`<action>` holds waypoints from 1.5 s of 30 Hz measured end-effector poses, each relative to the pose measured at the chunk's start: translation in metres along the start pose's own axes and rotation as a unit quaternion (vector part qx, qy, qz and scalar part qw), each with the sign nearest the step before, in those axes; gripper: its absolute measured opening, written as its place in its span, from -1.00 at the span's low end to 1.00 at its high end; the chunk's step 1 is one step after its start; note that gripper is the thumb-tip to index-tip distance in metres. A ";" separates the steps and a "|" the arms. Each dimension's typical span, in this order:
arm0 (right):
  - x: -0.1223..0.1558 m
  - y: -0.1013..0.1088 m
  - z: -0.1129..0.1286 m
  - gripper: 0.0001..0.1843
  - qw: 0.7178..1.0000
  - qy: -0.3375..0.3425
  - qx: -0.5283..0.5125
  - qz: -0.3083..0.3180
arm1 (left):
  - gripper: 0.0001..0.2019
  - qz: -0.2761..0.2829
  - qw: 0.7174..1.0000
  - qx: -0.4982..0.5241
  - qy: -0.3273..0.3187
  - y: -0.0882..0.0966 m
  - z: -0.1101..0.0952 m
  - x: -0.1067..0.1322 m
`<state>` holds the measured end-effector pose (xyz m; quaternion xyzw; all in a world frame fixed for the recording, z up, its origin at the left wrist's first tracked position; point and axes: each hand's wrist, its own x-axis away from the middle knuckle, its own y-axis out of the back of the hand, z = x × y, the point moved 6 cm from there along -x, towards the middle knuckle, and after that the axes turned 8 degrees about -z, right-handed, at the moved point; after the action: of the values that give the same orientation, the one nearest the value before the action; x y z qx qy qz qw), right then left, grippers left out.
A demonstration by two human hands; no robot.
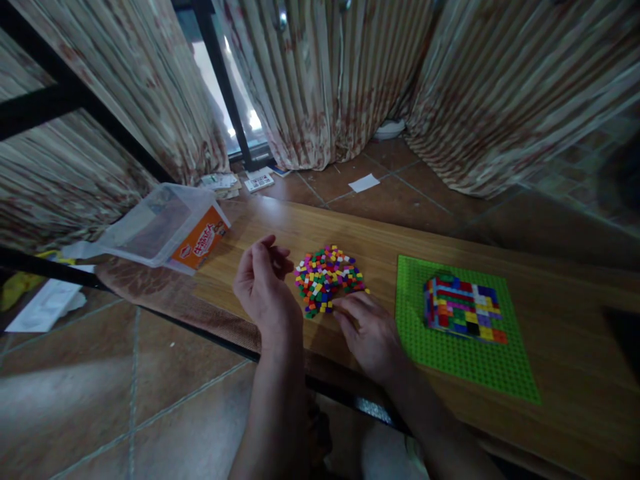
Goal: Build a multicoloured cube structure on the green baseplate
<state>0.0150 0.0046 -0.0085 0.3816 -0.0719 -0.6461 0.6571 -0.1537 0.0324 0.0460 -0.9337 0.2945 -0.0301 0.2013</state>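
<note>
A loose pile of small multicoloured building bricks point(327, 277) lies on the wooden bench. Just left of it, my left hand point(263, 277) is raised with its fingers curled in over the palm; whatever they hold, if anything, is hidden. My right hand point(367, 330) rests low at the pile's near right edge, thumb and fingers drawn together against the bricks. I cannot make out what is between its fingertips. To the right, a block of joined bricks point(463, 307) in many colours stands on a green studded baseplate point(415, 347).
A clear plastic tub point(165, 227) with an orange label sits at the bench's left end, near a brown cloth point(200, 303). The bench top point(575, 320) extends to the right. Papers point(364, 183) lie on the tiled floor beyond, before long curtains point(320, 80).
</note>
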 end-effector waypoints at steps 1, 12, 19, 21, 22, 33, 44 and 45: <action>0.000 -0.005 0.000 -0.82 1.000 0.006 0.014 0.002 | -0.77 0.001 1.000 0.003 0.008 0.001 0.001 0.000; -0.006 -0.013 0.000 -0.81 0.995 0.033 0.088 -0.017 | -0.81 0.010 0.999 0.017 0.049 0.000 0.002 0.002; -0.011 -0.001 -0.010 -0.79 0.990 0.018 0.133 -0.052 | -0.77 0.014 0.998 0.011 0.053 -0.001 0.001 0.002; -0.011 -0.006 -0.004 -0.79 0.991 0.031 0.121 -0.045 | -0.76 0.016 0.999 0.004 0.052 -0.001 0.002 0.003; -0.011 -0.009 -0.001 -0.79 0.992 0.038 0.115 -0.038 | -0.76 0.016 0.999 0.001 0.052 -0.001 0.002 0.003; -0.012 -0.008 -0.003 -0.78 0.990 0.034 0.130 -0.051 | -0.75 0.023 0.998 0.004 0.054 -0.002 0.002 0.004; -0.013 -0.015 0.004 -0.75 0.990 0.048 0.131 -0.018 | -0.78 0.028 0.998 0.006 0.059 -0.003 0.003 0.005; -0.013 -0.016 0.004 -0.76 0.990 0.048 0.131 -0.013 | -0.78 0.028 0.998 0.007 0.059 -0.003 0.004 0.005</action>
<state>-0.0016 0.0163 -0.0102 0.4957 -0.1189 -0.6204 0.5960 -0.1469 0.0333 0.0437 -0.9204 0.3318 -0.0812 0.1905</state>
